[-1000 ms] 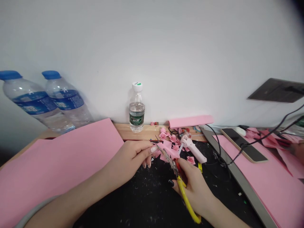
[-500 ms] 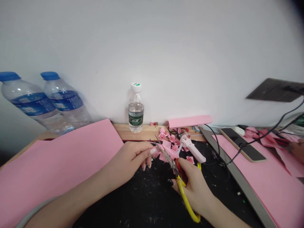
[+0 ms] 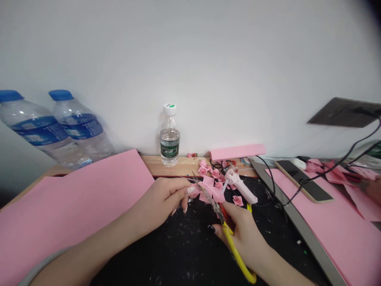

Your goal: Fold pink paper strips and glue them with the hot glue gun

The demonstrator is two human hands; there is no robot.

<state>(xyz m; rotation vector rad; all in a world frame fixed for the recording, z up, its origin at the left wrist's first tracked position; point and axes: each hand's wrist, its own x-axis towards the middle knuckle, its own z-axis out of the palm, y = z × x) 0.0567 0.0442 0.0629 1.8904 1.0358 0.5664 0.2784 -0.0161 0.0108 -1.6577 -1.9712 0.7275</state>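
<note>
My left hand (image 3: 166,200) pinches a small piece of pink paper (image 3: 196,191) between thumb and fingers, above a black mat (image 3: 178,246). In my right hand (image 3: 245,228) is a pair of scissors (image 3: 238,254) with yellow handles, its blades pointing up and left across the pink paper. One handle loop hangs low beside the palm. Whether the blades are cutting into the paper, I cannot tell. Just beyond the hands lie several small pink paper roses (image 3: 203,170) and a pale pink glue gun (image 3: 244,188).
Large pink sheets (image 3: 89,194) lie at left, with two blue-capped bottles (image 3: 85,129) behind. A small water bottle (image 3: 170,139) stands by the wall. At right, a phone (image 3: 303,180) rests on pink paper (image 3: 333,234), crossed by black cables (image 3: 324,172). Another person's hand (image 3: 374,190) shows at the right edge.
The lower yellow scissor handle has swung slightly down and right, and the blade tips have shifted a little left. My left hand keeps its pinch on the paper.
</note>
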